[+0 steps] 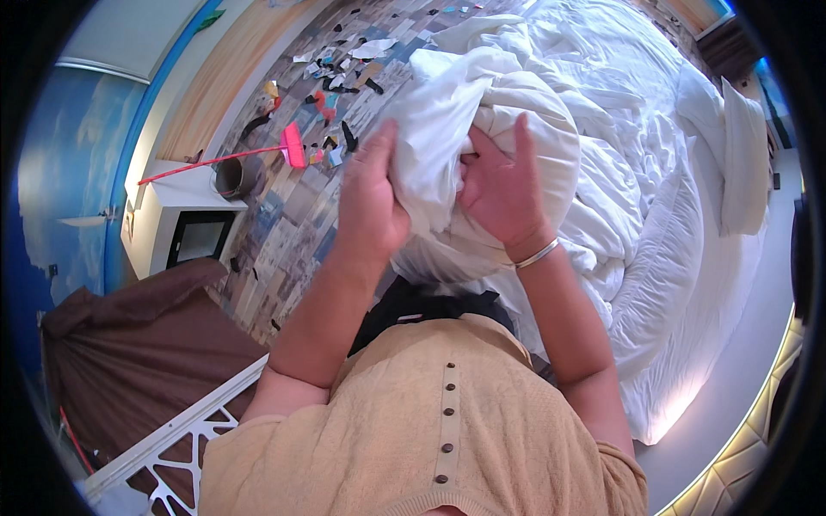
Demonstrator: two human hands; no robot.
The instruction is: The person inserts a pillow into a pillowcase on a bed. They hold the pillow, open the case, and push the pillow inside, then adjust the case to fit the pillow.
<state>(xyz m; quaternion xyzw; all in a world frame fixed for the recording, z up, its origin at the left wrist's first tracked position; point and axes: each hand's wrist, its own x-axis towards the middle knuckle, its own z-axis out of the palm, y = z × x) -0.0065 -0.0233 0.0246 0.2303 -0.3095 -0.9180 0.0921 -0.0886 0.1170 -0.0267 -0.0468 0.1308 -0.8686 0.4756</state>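
Note:
A plump off-white pillow (548, 135) bulges in front of my body, partly wrapped by a thin white pillowcase (429, 155). On the left side of that cloth, my left hand (375, 193) grips it with the thumb pointing up. My right hand (506, 184) lies against the pillow at the pillowcase's edge. Its lower fingers are curled on bunched cloth there, while one digit sticks up apart from the others. A silver bangle (537, 253) circles the right wrist. The pillow's underside is hidden.
Rumpled white bedding (606, 84) covers the bed, with another white pillow (664, 258) on the right. Litter (335, 77) is scattered over the plank-patterned floor. A pink broom (293, 145) leans across a white cabinet (174, 187) by a dark bin (233, 178). Brown cloth (148, 342) and a white lattice panel (181, 458) stand lower left.

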